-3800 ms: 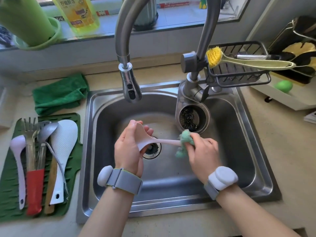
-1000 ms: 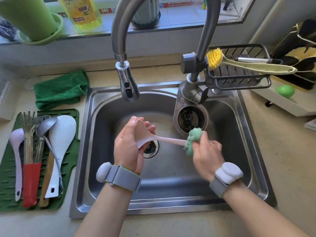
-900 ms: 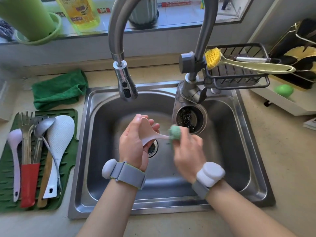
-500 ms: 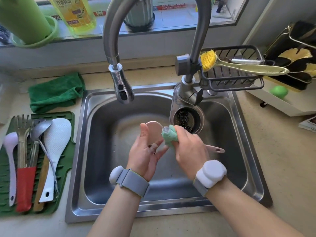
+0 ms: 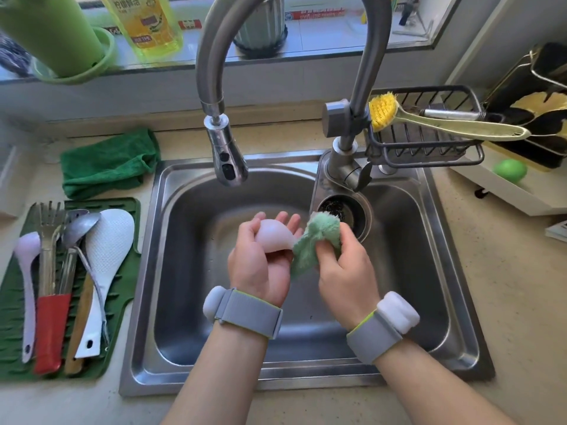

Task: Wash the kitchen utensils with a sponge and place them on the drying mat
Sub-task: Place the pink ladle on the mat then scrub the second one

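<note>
Over the steel sink (image 5: pixel 190 375), my left hand (image 5: pixel 260 259) grips the bowl of a pale pink spoon (image 5: pixel 273 236); its handle is hidden behind my hands. My right hand (image 5: pixel 343 265) pinches a green sponge (image 5: pixel 319 237) against the spoon's bowl. At the left, the green drying mat (image 5: pixel 122 289) holds a white rice paddle (image 5: pixel 106 265), a lilac spoon (image 5: pixel 26 271), a red-handled fork (image 5: pixel 50 302), a metal ladle (image 5: pixel 76 228) and a wooden-handled utensil (image 5: pixel 79 332).
The faucet head (image 5: pixel 225 154) hangs above the sink, no water visible. A wire caddy (image 5: pixel 426 148) with a yellow brush (image 5: pixel 380 110) sits right of the tap. A green cloth (image 5: pixel 107 164) lies behind the mat. A soap bottle (image 5: pixel 147 23) stands on the sill.
The spoon has been turned: my left hand has shifted its hold on the bowl and the sponge has gone from the handle to the bowl. The handle end seen earlier is now hidden.
</note>
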A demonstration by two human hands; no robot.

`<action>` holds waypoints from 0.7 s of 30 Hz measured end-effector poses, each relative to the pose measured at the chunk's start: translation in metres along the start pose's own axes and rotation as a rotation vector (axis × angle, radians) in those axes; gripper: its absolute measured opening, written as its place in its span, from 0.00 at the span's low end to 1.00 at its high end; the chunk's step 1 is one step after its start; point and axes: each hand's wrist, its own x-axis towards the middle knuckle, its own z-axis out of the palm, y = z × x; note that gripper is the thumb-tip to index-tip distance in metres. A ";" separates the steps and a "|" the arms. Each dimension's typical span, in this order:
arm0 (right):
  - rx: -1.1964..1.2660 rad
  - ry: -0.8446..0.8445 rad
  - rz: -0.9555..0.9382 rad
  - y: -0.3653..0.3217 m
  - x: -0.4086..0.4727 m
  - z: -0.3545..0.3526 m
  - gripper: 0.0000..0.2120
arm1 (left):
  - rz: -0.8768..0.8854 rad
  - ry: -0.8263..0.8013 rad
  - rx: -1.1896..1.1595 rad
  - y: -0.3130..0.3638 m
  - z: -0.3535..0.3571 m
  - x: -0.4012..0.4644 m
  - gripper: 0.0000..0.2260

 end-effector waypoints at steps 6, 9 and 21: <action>0.066 -0.170 -0.105 -0.010 -0.005 0.015 0.18 | -0.020 -0.100 0.080 -0.003 -0.007 -0.004 0.14; -0.029 -0.175 -0.217 -0.010 -0.010 0.030 0.24 | -0.006 -0.182 0.119 -0.007 0.000 -0.014 0.14; -0.102 -0.172 -0.255 -0.020 0.018 0.025 0.18 | -0.186 -0.411 0.107 0.009 -0.003 -0.025 0.37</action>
